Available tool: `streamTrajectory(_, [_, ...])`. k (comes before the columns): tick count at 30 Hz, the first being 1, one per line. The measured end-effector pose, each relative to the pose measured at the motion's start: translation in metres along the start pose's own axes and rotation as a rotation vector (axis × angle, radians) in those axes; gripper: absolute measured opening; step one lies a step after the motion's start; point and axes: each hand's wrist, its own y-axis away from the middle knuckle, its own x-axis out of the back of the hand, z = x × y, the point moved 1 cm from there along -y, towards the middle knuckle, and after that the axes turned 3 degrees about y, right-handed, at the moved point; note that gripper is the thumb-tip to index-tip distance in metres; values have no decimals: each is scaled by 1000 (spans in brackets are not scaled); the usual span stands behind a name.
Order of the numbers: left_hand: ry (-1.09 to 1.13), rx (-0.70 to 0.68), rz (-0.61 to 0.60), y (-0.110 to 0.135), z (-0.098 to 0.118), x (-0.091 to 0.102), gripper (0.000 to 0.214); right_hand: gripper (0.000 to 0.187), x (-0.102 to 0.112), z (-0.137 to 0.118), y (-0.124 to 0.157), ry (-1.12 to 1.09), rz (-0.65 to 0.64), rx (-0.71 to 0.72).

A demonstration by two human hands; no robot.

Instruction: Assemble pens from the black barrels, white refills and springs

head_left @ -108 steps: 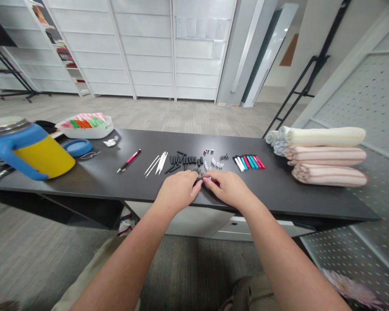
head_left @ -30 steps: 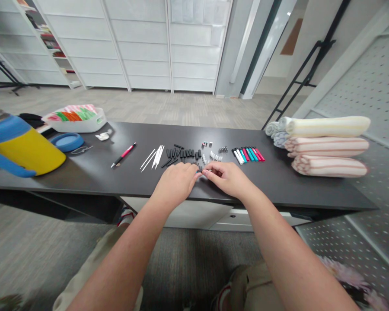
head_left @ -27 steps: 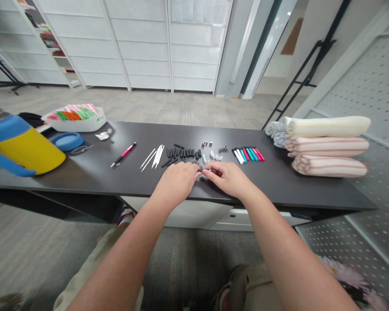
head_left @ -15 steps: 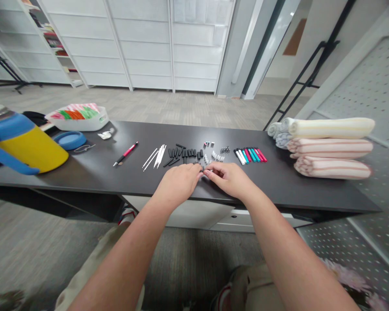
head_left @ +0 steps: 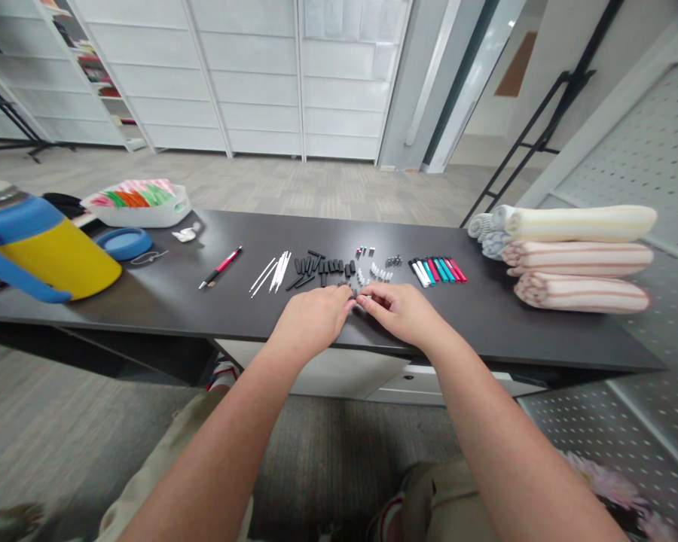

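Close together over the dark tabletop (head_left: 237, 312), my left hand (head_left: 315, 316) and my right hand (head_left: 396, 312) meet at the fingertips. Both are closed in a pinch; whatever small part lies between them is too small to name. Just beyond the fingers lie black rubber pen grips (head_left: 310, 265), small white plastic pieces (head_left: 380, 274) and tiny metal springs (head_left: 394, 261). White pen refills (head_left: 279, 272) lie to the left of my left hand. Right of my right hand is a row of white, teal and red pen barrels (head_left: 438, 271). Small metal-tipped pieces (head_left: 364, 251) sit farther back.
A red and black pen (head_left: 220, 268) lies on the left. Beyond it stand a yellow and blue jug (head_left: 62, 252), a blue lid (head_left: 124, 243) and a white basket (head_left: 141, 214) of colourful packets. Rolled towels (head_left: 581, 260) are stacked at the right end.
Almost nothing differs. Both hands keep their pinch at the same spot, and the whole view has shifted very slightly.
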Motion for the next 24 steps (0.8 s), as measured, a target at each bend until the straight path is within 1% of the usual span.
streamTrajectory(9, [-11,-8,31,1,0,-2,32,29,0,-2,0,13,-4,0])
streamTrajectory(19, [5,18,38,1,1,-3,33,27,-1,-2,-1,53,-3,8])
streamTrajectory(24, [2,5,47,1,0,-4,33,27,0,-1,0,16,-5,-6])
